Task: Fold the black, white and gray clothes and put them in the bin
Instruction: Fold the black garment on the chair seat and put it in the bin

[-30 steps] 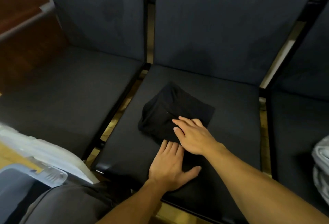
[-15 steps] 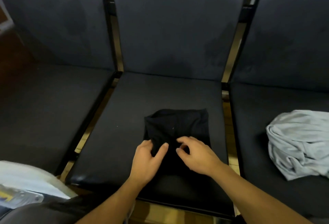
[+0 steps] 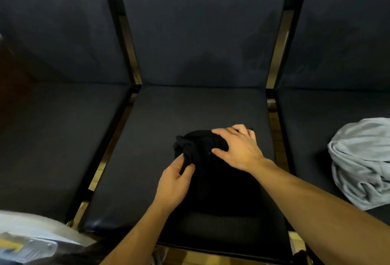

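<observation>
A black garment (image 3: 202, 144) lies bunched on the middle seat (image 3: 160, 121) of a row of dark chairs. My left hand (image 3: 175, 182) pinches a twisted fold at its left edge between thumb and fingers. My right hand (image 3: 238, 146) lies over the garment's top right part, thumb and fingers curled round the cloth. A crumpled grey garment (image 3: 363, 161) sits on the seat to the right. The near part of the black garment blends into the dark seat.
At the bottom left corner shows a pale plastic bin edge (image 3: 31, 241), blurred. Brown floor shows in the gaps between the seats. The left seat (image 3: 52, 134) holds nothing. Chair backs rise behind all three seats.
The black garment went from a flat folded square to a bunched lump. My right hand moved up onto its far right part, and my left hand took hold of its left fold.
</observation>
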### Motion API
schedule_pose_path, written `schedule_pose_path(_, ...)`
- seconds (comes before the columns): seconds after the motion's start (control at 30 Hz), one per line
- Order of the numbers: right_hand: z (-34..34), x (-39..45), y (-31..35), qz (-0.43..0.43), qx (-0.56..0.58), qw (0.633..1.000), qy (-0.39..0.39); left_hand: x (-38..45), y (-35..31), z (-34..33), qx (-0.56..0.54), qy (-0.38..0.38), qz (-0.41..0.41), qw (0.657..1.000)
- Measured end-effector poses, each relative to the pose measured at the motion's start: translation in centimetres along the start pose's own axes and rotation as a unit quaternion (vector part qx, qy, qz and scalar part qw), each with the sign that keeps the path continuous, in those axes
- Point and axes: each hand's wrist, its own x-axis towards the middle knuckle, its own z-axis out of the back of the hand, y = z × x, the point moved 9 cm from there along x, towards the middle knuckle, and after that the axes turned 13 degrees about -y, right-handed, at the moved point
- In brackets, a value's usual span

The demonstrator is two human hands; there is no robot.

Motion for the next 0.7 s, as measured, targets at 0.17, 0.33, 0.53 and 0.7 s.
schedule_pose_path(0.17,0.6,1.2,-0.3,-0.011,0.045,0.997,-0.056,0.8,0.3,0.0,0.01,-0.005,0.001,1.0)
schedule_pose_path(0.33,3.6,2.2,-0.8,-0.059,0.097,0.984,-0.136,1.7,1.5,1.9,0.015,-0.096,0.034,0.995)
schedule_pose_path(0.53,-1.0,-3.2,2.4,0.096,-0.008,0.992,-0.077,1.2,-4.1,0.5,0.294,-0.139,-0.243,0.914)
schedule_pose_path(0.7,-4.3,-4.0,0.8,0.111,-0.08,0.99,0.027,2.8,1.8,-2.5,0.43,-0.003,-0.187,0.883)
